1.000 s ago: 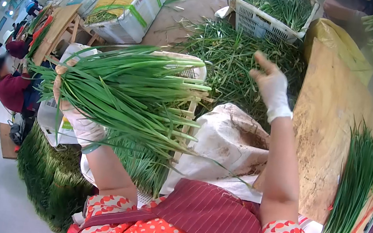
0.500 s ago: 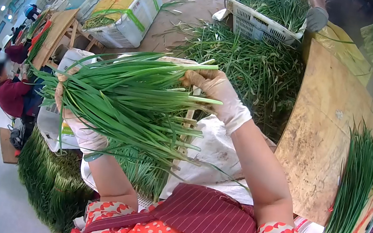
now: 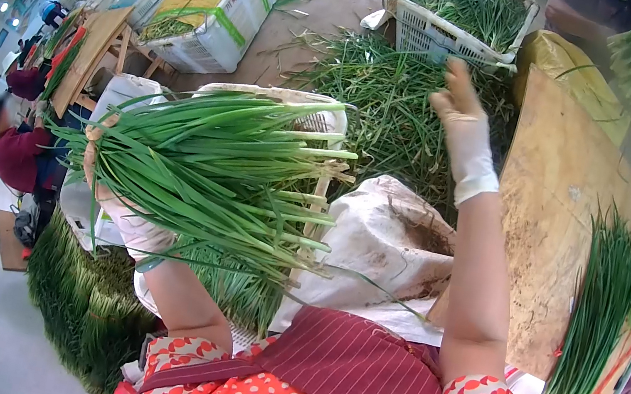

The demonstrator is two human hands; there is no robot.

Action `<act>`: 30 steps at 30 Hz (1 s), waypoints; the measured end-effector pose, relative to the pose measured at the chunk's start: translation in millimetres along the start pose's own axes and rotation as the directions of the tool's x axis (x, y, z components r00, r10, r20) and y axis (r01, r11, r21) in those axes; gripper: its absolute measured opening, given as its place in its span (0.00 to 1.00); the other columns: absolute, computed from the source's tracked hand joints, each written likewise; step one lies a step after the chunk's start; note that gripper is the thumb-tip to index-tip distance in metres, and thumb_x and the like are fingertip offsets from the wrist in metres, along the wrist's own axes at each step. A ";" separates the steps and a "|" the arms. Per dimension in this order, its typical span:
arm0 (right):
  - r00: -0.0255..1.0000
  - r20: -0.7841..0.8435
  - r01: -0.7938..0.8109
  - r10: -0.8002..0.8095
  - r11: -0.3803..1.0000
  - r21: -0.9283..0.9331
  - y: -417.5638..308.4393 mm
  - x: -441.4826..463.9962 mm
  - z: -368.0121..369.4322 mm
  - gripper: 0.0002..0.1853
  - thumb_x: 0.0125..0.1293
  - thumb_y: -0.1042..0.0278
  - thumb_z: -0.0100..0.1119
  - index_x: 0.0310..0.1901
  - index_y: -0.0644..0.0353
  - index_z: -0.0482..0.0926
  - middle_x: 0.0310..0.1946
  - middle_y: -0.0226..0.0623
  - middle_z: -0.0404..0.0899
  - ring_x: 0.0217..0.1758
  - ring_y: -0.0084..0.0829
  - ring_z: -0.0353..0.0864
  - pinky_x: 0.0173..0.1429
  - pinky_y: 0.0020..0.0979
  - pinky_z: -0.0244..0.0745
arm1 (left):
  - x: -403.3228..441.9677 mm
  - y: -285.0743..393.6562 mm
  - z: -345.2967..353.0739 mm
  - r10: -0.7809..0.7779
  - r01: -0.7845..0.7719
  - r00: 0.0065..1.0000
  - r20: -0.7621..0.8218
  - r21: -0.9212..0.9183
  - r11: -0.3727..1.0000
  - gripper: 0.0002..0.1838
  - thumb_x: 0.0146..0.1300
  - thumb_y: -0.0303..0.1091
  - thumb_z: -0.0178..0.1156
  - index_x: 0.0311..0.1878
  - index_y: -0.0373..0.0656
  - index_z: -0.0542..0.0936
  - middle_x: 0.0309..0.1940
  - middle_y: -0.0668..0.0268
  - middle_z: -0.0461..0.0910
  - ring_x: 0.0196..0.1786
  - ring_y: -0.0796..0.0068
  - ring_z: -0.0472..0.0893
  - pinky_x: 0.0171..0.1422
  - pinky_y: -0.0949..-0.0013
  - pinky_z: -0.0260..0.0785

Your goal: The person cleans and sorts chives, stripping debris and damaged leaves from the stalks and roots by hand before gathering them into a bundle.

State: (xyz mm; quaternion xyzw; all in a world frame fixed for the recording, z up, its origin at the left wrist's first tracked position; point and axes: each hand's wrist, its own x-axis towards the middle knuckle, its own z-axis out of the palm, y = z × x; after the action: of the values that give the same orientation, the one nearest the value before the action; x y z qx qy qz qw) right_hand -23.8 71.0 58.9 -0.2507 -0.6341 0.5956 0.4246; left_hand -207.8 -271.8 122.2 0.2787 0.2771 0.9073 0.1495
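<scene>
My left hand (image 3: 128, 216), in a pale glove, is wrapped around the leafy end of a large bunch of garlic chives (image 3: 211, 166). The bunch lies sideways, its pale stem ends pointing right. Leaves hide part of the palm. My right hand (image 3: 463, 126), also gloved, is stretched forward above a loose heap of green leaves (image 3: 382, 107), apart from the bunch. Its fingers are extended and I see nothing held in them. Below the bunch stands a white basket (image 3: 332, 124) with more chives (image 3: 232, 288) in the nearer part.
A white crate of greens (image 3: 461, 41) stands beyond the heap. To the right is a wooden board (image 3: 557, 214) with chive bundles (image 3: 608, 308). A white sack (image 3: 367, 240) lies before me. Stacked chives (image 3: 89, 309) stand at left, near another person (image 3: 19, 153).
My right hand has left the stem ends and moved forward and right, over the heap. My left hand keeps the bunch nearly in place. Another person's hand has left the far crate.
</scene>
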 end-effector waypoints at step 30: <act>0.850 0.450 -0.357 0.272 0.927 0.114 -36.4 -69.7 18.7 0.04 0.62 0.70 0.59 0.37 0.59 0.79 0.32 0.31 0.83 0.24 0.15 0.73 0.25 0.15 0.67 | 10.7 -7.6 -30.5 0.090 -0.004 0.987 -0.134 0.538 0.843 0.17 0.64 0.43 0.49 0.47 0.41 0.75 0.43 0.61 0.78 0.46 0.63 0.78 0.53 0.53 0.71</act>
State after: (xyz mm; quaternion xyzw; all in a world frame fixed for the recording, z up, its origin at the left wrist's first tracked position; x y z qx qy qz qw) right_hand 3.3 -2.6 78.7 -0.1727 -0.6007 0.7561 0.1942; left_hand -233.4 -274.0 101.1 0.2454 0.5229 0.8160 0.0214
